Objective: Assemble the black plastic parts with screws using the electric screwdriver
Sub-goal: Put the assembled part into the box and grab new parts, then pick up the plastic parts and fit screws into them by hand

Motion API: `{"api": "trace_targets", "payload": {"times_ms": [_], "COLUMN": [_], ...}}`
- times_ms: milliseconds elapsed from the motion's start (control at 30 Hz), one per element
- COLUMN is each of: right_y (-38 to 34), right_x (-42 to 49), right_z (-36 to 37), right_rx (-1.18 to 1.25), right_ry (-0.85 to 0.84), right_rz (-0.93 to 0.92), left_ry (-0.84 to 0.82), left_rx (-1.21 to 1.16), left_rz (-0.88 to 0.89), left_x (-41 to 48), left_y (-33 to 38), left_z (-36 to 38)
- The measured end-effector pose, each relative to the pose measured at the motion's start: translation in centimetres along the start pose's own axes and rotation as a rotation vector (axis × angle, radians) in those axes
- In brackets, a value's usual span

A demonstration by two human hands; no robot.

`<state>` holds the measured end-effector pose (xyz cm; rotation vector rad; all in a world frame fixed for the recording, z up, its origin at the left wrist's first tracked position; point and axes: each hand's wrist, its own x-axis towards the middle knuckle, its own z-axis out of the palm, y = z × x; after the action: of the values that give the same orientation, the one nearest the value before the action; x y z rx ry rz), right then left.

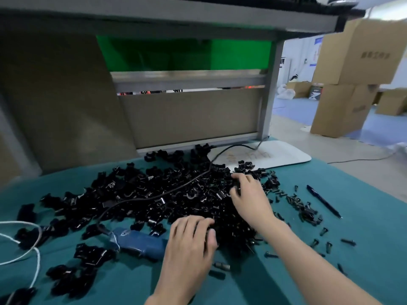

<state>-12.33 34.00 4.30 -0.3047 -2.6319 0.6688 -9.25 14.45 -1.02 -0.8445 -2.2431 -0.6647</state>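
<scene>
Head view: left hand (191, 241) rests relaxed fingers on the near edge of the black parts pile (154, 194). Right hand (251, 194) curls fingers into its right side, grasp unclear. Electric screwdriver (141, 241) lies at the pile's near edge, screws (304, 208) scattered right.

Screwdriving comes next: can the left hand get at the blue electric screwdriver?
Probably yes: the left hand rests right beside the blue electric screwdriver, whose body lies uncovered on the green cloth; only loose black parts crowd it.
</scene>
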Motion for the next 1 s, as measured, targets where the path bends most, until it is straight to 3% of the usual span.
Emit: {"api": "trace_targets", "payload": {"times_ms": [233, 467, 733, 1000], "right_y": [0.5, 1.2, 2.4, 5.5], "right_x": [9.6, 15.4, 15.7, 13.5], "right_z": [2.8, 6.0, 6.6, 3.5], "right_rx": [-0.154, -0.24, -0.336, -0.08], "right_ry": [-0.172, -0.437, -0.391, -0.336], "right_rz": [0.067, 0.093, 0.053, -0.045], "left_ry": [0.259, 0.325, 0.31, 0.244], "left_rx": [-0.048, -0.035, -0.085, -0.163], "left_rz": [-0.026, -0.057, -0.073, -0.093], "left_x": [0.4, 1.2, 1.5, 1.4], "left_y": [-1.0, -1.7, -1.5, -1.5], "left_z": [1.1, 2.5, 2.0, 1.2]}}
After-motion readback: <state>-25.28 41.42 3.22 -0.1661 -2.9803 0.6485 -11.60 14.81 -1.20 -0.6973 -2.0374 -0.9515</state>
